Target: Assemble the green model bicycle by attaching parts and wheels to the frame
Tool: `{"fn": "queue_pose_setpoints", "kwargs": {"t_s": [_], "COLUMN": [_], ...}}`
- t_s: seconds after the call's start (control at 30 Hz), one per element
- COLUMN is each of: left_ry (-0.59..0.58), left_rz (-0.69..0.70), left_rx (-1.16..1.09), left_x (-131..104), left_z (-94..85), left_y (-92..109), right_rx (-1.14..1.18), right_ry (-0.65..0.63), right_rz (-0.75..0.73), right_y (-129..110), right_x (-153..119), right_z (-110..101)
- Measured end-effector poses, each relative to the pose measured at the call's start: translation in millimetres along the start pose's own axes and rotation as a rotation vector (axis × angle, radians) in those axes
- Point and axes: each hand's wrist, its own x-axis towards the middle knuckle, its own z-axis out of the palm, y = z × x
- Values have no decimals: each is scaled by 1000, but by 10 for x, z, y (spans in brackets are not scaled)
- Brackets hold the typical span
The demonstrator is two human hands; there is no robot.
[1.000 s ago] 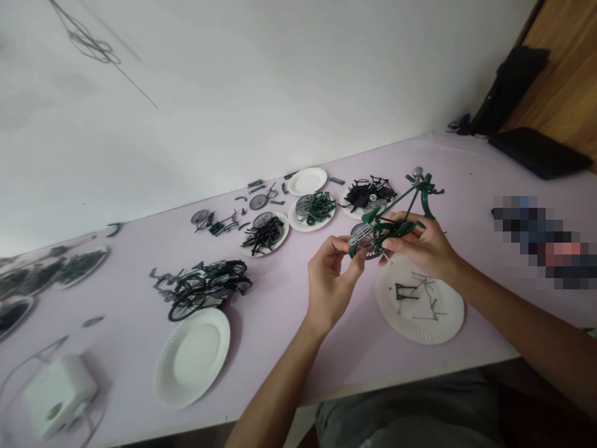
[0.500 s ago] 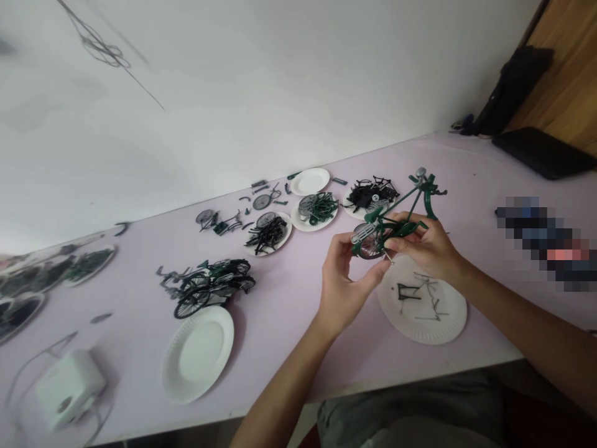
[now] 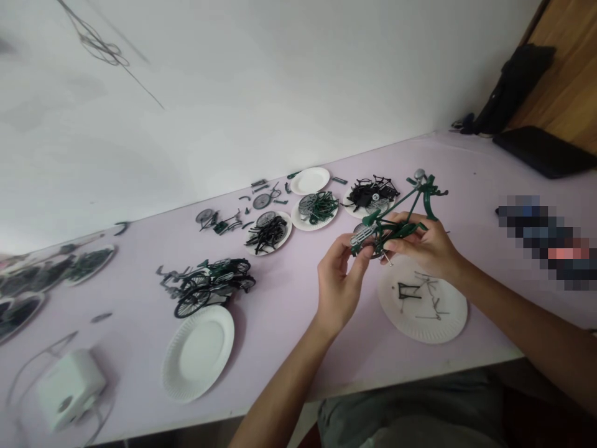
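Both my hands hold a green model bicycle (image 3: 410, 205) above the table. My left hand (image 3: 339, 280) pinches its rear wheel and rack end between thumb and fingers. With closed fingers, my right hand (image 3: 426, 249) grips the middle of the frame near the pedals. The bicycle has a rear wheel, a saddle and handlebars; no front wheel shows in its fork. A thin metal pin sticks out below the rear wheel. Beneath my hands lies a white paper plate (image 3: 422, 330) with a small black frame-shaped part and thin dark pieces on it.
Several model bicycles (image 3: 205, 286) stand at left behind a white plate (image 3: 198, 354). Farther back are plates of black parts (image 3: 268, 235), green parts (image 3: 321, 208) and more black parts (image 3: 372, 194). A white box (image 3: 69, 389) with a cable sits front left.
My left thumb has moved from the pin beneath the bicycle up onto the rear wheel. The bicycle and my right hand stay nearly in place.
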Motion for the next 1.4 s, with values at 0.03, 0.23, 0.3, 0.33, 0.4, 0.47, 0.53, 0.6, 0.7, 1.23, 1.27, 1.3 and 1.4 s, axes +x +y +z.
{"fn": "queue_pose_setpoints", "kwargs": {"t_s": [0.03, 0.23, 0.3, 0.33, 0.4, 0.47, 0.53, 0.6, 0.7, 1.23, 1.27, 1.3, 1.4], "left_ry": [1, 1, -8, -13, -19, -23, -17, -5, 11, 57, 57, 55, 32], "left_rz": [3, 43, 33, 27, 18, 18, 20, 22, 18, -92, -104, -108, -90], "left_rx": [9, 62, 64, 65, 72, 84, 88, 69, 19, -150, -154, -152, -131], "left_x": [3, 21, 29, 32, 32, 28, 25, 25, 27, 31, 32, 33, 38], "left_z": [-6, -49, -61, -67, -75, -77, -72, -63, -49, 9, 6, 3, -9], "left_y": [-4, -33, -42, -46, -50, -50, -49, -47, -44, 21, 22, 21, 16], "right_rx": [5, -39, -57, -65, -79, -92, -91, -72, -27, -76, -77, -76, -73], "right_ry": [-4, -24, -24, -26, -29, -23, -11, 0, 6, 33, 29, 25, 31], "right_rz": [0, 29, 34, 35, 41, 51, 60, 59, 58, 84, 83, 82, 78], "right_y": [-2, -29, -28, -25, -18, -17, -31, -56, -91, -56, -55, -53, -46], "right_x": [1, 17, 20, 19, 16, 11, 6, 2, 4, 17, 15, 13, 13], "right_z": [0, -7, -17, -24, -38, -44, -33, -7, 34, -23, -23, -24, -30]}}
